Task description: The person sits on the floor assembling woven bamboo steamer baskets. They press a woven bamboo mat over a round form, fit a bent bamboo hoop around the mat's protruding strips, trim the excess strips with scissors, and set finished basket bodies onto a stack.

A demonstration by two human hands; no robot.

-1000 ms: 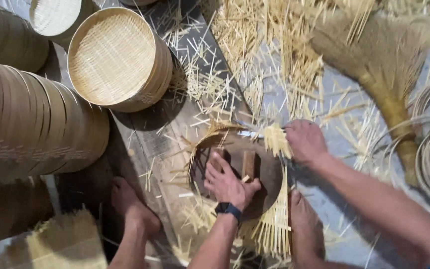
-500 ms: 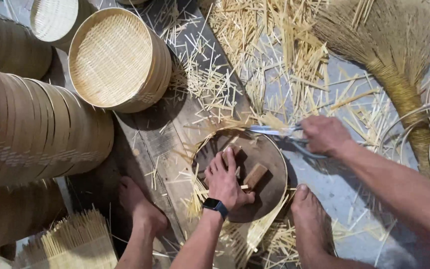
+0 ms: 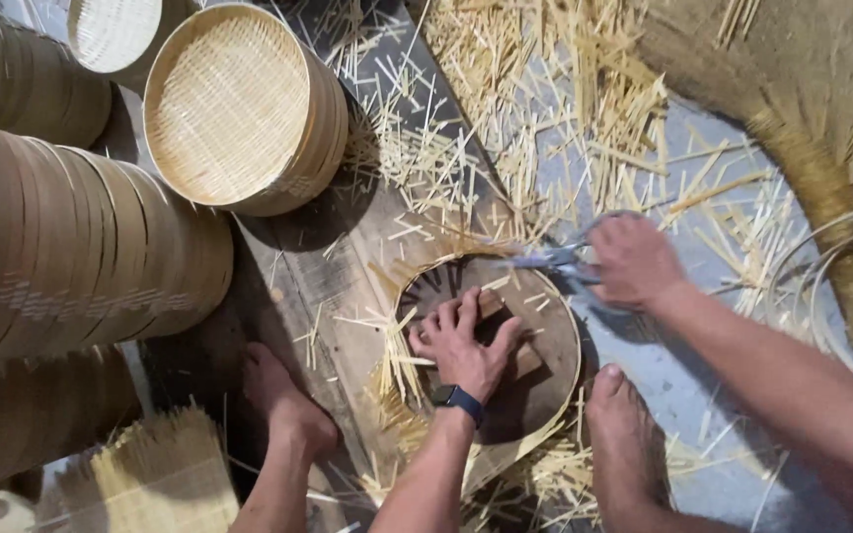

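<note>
Off to the far left of the hands lies a long stack of bamboo hoops (image 3: 61,247) on its side, and above it an open woven basket (image 3: 234,109) with its weave facing up. Nearer in, a bare left foot (image 3: 288,410) is planted on the dark wooden board (image 3: 318,286).

The left hand (image 3: 461,341) lies flat, fingers spread, pressing down on a small wooden block (image 3: 527,360) that sits inside the round bamboo tray (image 3: 545,326) — it grips nothing, it only pins the work in place. A dark watch (image 3: 458,400) rides the wrist.

Just to the right, at the tray's upper rim, the right hand (image 3: 634,262) is closed around a pair of scissors (image 3: 555,260), blades pointing back toward the left hand and meeting the protruding strip ends. The right foot (image 3: 629,449) rests below that hand, touching the tray's edge.

The tray looks light and springy (thin hoop, thin weave), so it would slide easily unless held; the stiff rim seems the safest place to take it, since the splints are brittle and sharp-ended. Offcuts (image 3: 545,109) litter the floor above the right hand — and a bound sheaf of strips (image 3: 812,148) lies beyond it.
</note>
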